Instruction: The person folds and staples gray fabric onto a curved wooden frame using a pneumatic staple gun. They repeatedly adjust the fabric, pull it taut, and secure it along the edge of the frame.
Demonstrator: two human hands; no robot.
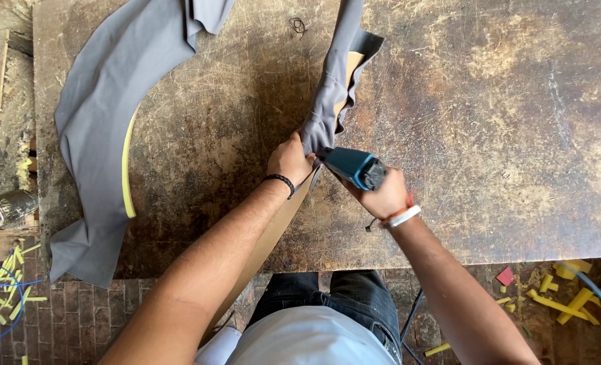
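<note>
Below my chin, my left hand (289,161) pinches grey fabric (327,101) taut over the curved board's (273,230) edge on the scarred workbench (503,135) while my right hand (381,196) grips the blue staple gun (352,166), mid-fastening; next it wants the nose seated squarely.

- No packages, labels, signs or screens are showing anywhere in this view.
</note>
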